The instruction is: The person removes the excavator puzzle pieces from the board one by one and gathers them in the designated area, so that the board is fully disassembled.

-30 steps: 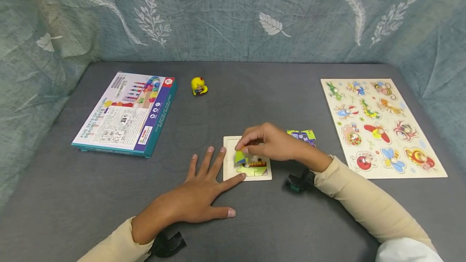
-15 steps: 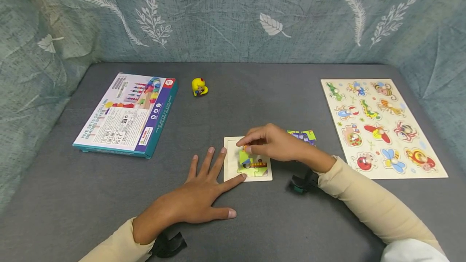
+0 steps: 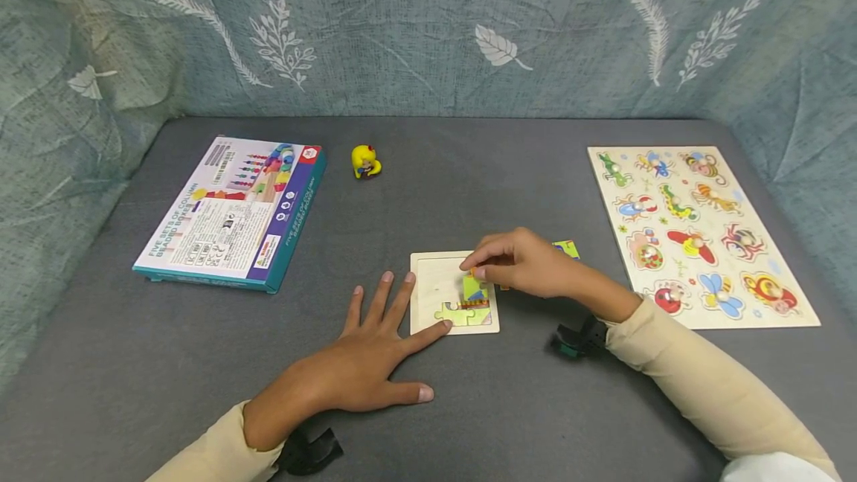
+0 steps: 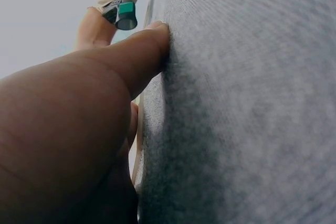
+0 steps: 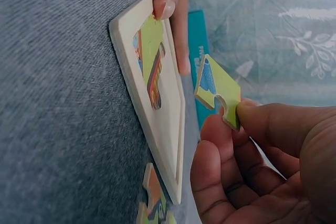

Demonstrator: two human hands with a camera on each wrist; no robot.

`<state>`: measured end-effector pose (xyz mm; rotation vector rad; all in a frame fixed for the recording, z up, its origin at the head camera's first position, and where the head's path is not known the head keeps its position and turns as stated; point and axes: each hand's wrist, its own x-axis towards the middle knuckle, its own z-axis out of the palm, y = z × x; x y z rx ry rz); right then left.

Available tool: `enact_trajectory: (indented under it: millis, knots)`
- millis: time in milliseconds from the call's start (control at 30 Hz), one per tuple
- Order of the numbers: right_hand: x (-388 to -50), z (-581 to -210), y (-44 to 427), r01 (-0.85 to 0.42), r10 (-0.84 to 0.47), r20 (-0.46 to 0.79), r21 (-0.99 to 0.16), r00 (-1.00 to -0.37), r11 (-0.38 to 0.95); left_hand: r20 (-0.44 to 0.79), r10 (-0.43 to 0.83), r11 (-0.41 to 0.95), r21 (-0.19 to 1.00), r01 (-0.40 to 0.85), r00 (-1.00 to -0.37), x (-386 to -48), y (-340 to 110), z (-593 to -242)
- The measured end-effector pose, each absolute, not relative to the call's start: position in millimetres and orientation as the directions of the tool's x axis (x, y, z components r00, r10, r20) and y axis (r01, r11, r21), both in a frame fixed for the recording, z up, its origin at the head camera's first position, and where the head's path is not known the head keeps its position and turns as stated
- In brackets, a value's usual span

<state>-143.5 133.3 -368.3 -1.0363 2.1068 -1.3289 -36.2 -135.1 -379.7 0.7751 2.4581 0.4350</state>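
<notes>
My right hand [image 3: 525,265] pinches a green puzzle piece [image 5: 223,88] with a blue patch between thumb and fingers. It holds the piece above the right part of a square wooden puzzle tray [image 3: 425,303]. Fitted pieces [image 3: 462,316] line the tray's near edge, light green with a red and yellow strip. My left hand [image 3: 358,363] lies flat and spread on the cloth, its index fingertip touching the tray's near edge. In the left wrist view the thumb [image 4: 142,51] rests on the cloth. Loose puzzle pieces [image 3: 567,248] lie beyond my right hand, partly hidden by it.
A teal and white boxed bead set [image 3: 221,214] lies at the left. A small yellow-haired figurine [image 3: 365,161] stands toward the back. On the right is a large wooden insect peg puzzle [image 3: 696,244]. A patterned curtain [image 3: 428,36] hangs behind the table.
My right hand has moved to the right with the green piece, uncovering more of the tray's left part and covering more of the loose pieces. My left hand stays in place.
</notes>
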Motion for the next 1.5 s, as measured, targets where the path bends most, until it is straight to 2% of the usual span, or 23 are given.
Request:
enact_trajectory:
  millis: [267, 500, 933, 1500]
  knots:
    - [-142, -367, 145, -0.379, -0.776, 0.068, -0.897, -0.627, 0.227, -0.395, 0.597, 0.791, 0.437, 0.429, -0.698, -37, -134, -379]
    - [-142, -362, 158, -0.394, -0.774, 0.059, -0.884, -0.630, 0.253, -0.400, 0.599, 0.788, 0.450, 0.420, -0.694, -37, -134, -378]
    - [-134, -363, 170, -0.325, -0.784, -0.059, -0.889, -0.617, 0.323, -0.418, 0.597, 0.790, 0.455, 0.410, -0.685, -39, -135, -377]
    - [-131, -365, 185, -0.360, -0.771, -0.010, -0.880, -0.637, 0.309, -0.405, 0.598, 0.789, 0.449, 0.420, -0.692, -38, -135, -378]
